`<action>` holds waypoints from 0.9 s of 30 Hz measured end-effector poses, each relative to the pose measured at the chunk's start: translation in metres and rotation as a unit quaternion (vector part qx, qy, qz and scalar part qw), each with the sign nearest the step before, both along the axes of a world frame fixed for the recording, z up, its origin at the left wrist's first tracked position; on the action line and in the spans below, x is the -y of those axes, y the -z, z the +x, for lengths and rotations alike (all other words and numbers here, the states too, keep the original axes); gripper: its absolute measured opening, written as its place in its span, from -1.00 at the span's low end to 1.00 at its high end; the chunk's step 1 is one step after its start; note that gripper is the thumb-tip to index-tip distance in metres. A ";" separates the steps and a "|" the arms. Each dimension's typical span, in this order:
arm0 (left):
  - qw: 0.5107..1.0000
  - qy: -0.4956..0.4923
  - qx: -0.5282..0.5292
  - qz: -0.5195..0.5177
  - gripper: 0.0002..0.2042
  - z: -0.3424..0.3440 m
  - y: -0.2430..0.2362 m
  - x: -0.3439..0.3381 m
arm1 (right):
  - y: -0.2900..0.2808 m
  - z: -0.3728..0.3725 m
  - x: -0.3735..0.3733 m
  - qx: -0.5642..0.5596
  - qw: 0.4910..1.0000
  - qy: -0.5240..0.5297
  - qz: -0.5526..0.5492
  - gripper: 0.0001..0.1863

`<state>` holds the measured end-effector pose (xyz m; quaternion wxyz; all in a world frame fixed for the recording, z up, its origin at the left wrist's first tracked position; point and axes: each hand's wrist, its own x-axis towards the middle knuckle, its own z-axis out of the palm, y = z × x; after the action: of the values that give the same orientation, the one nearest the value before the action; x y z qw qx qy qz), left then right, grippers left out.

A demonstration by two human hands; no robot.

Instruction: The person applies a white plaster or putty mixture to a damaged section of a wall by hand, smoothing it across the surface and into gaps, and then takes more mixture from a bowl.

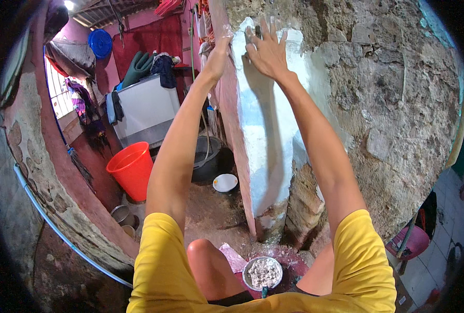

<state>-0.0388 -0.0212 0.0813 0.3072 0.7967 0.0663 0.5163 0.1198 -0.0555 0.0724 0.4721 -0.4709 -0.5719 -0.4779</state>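
Observation:
My right hand (pixel 267 53) lies with fingers spread on the top of a white plaster patch (pixel 255 135) on the wall's corner. Whitish smears mark its fingertips. At the pink edge of the same corner, my left hand (pixel 220 56) rests flat against the wall, its fingers stretched upward and partly hidden; white material shows at their tips. Rough bare masonry (pixel 378 104) borders the patch on the right. Down between my knees stands a round bowl (pixel 280 276) of lumpy greyish-white mix (pixel 263 271), with a teal handle (pixel 265 292) at its near rim.
To the left are a red bucket (pixel 130 169), a dark tub (pixel 203 169) with a hose in it, a white plate (pixel 224 182) and a white appliance (pixel 146 109) piled with cloths. A blue pipe (pixel 60 229) runs along the left wall. A pink basin (pixel 412 242) stands far right.

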 end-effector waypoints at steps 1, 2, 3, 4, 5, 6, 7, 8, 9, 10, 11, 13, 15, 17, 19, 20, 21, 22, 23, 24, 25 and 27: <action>1.000 -0.006 -0.007 -0.011 -0.41 -0.001 0.003 0.001 | 0.003 -0.002 0.001 0.000 1.000 0.010 -0.030 -0.47; 1.000 0.014 0.000 0.005 -0.41 -0.002 0.003 0.001 | 0.002 -0.002 0.002 0.004 0.999 0.034 -0.025 -0.48; 1.000 0.015 -0.001 0.008 -0.42 -0.002 0.001 0.002 | -0.001 -0.001 0.004 0.017 0.998 0.052 -0.010 -0.49; 1.000 0.014 -0.003 0.009 -0.42 -0.005 0.002 -0.001 | -0.003 -0.001 0.005 0.030 0.997 0.068 0.002 -0.49; 1.000 0.014 -0.005 0.010 -0.42 -0.006 0.002 -0.003 | -0.003 -0.002 0.007 0.043 0.995 0.084 0.014 -0.50; 1.000 0.007 -0.005 0.017 -0.43 -0.006 0.003 -0.005 | -0.001 -0.005 0.006 0.043 0.997 0.068 0.021 -0.52; 1.000 0.001 -0.005 0.026 -0.43 -0.005 0.002 -0.006 | 0.001 -0.006 0.005 0.044 0.997 0.053 0.028 -0.54; 0.999 -0.005 -0.004 0.035 -0.43 -0.004 0.002 -0.007 | 0.002 -0.006 0.004 0.045 0.998 0.038 0.036 -0.55; 1.000 -0.005 -0.009 0.025 -0.42 -0.006 0.002 -0.008 | 0.002 -0.007 0.003 0.047 0.998 0.041 0.018 -0.56; 1.000 -0.003 -0.018 0.013 -0.41 -0.005 0.002 -0.006 | 0.003 -0.006 0.003 0.047 0.998 0.045 -0.002 -0.56; 1.000 -0.001 -0.026 0.002 -0.40 -0.004 0.003 -0.003 | 0.004 -0.005 0.003 0.046 0.997 0.050 -0.022 -0.57; 1.000 0.010 -0.020 0.005 -0.39 -0.004 0.001 -0.006 | -0.001 -0.002 0.001 0.030 0.999 0.020 -0.015 -0.56; 1.000 0.008 -0.010 0.012 -0.38 -0.005 0.002 -0.010 | -0.006 0.003 0.001 -0.018 1.000 0.001 -0.022 -0.56; 1.000 0.000 0.008 0.028 -0.37 -0.002 0.004 -0.006 | -0.012 0.011 0.000 -0.049 0.998 -0.042 -0.007 -0.54; 1.000 -0.021 0.007 0.016 -0.41 -0.002 0.001 -0.005 | -0.015 0.014 -0.001 -0.058 0.997 -0.034 -0.045 -0.52; 0.999 -0.020 0.022 0.020 -0.43 0.000 0.003 -0.004 | -0.013 0.011 -0.004 -0.051 0.998 -0.027 -0.037 -0.51; 0.999 -0.018 0.038 0.025 -0.44 0.001 0.004 -0.002 | -0.012 0.006 -0.007 -0.045 0.998 -0.019 -0.029 -0.50; 0.999 -0.013 0.023 0.031 -0.43 0.000 0.005 -0.006 | -0.009 0.001 -0.009 -0.040 0.999 -0.011 -0.023 -0.49; 0.999 -0.007 0.009 0.039 -0.42 -0.002 0.003 -0.010 | -0.010 -0.005 -0.012 -0.033 0.999 0.008 -0.021 -0.47; 0.999 -0.001 -0.005 0.046 -0.41 -0.004 0.002 -0.014 | -0.016 -0.011 -0.014 -0.026 0.999 0.027 -0.017 -0.45; 0.999 -0.002 -0.004 0.034 -0.42 -0.003 0.004 -0.014 | -0.018 -0.010 -0.016 -0.022 0.998 0.049 -0.017 -0.43; 1.000 -0.005 -0.003 0.010 -0.45 0.001 0.004 -0.012 | -0.016 -0.001 -0.013 -0.047 0.999 -0.004 -0.026 -0.47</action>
<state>-0.0374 -0.0090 0.0771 0.2969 0.8010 0.0660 0.5157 0.1187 -0.0424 0.0880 0.4882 -0.5028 -0.5631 -0.4379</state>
